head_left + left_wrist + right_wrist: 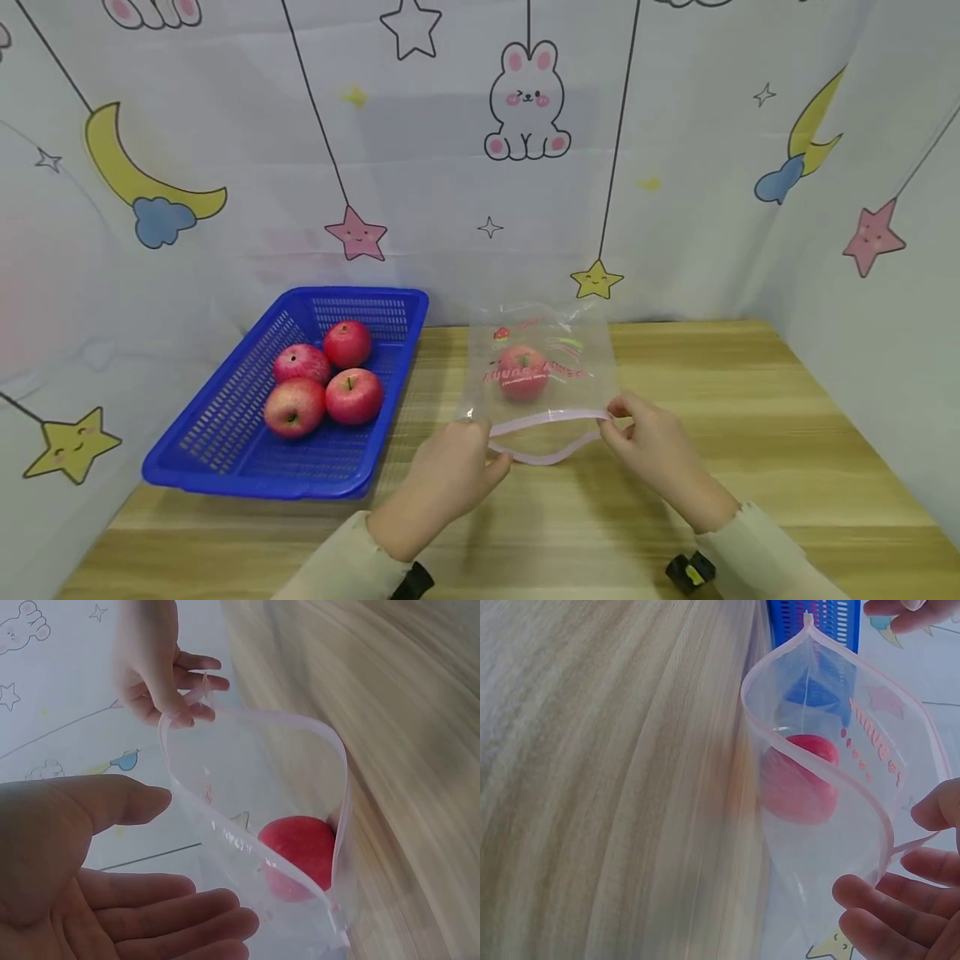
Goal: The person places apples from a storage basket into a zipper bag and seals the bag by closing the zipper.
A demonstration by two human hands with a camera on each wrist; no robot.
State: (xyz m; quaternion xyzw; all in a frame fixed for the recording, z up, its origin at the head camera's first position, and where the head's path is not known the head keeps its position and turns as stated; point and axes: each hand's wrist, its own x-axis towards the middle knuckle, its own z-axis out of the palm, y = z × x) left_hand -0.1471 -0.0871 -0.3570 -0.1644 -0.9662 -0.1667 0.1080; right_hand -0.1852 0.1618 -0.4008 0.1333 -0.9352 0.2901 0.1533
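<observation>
A clear zip bag (555,415) with pink edging and red print lies on the table, its mouth parted toward me. Through the film shows one red apple (522,383), deep in the bag. My right hand (656,442) pinches the bag's right corner between thumb and fingers. At the left corner is my left hand (453,467). In the left wrist view, that left hand (127,877) has its thumb and fingers extended, apart from the rim and holding nothing.
Left of the bag stands a blue plastic basket (352,293) with several red apples (354,397) inside. The wood-grain table (720,417) ends at a white patterned curtain (442,167) behind the bag.
</observation>
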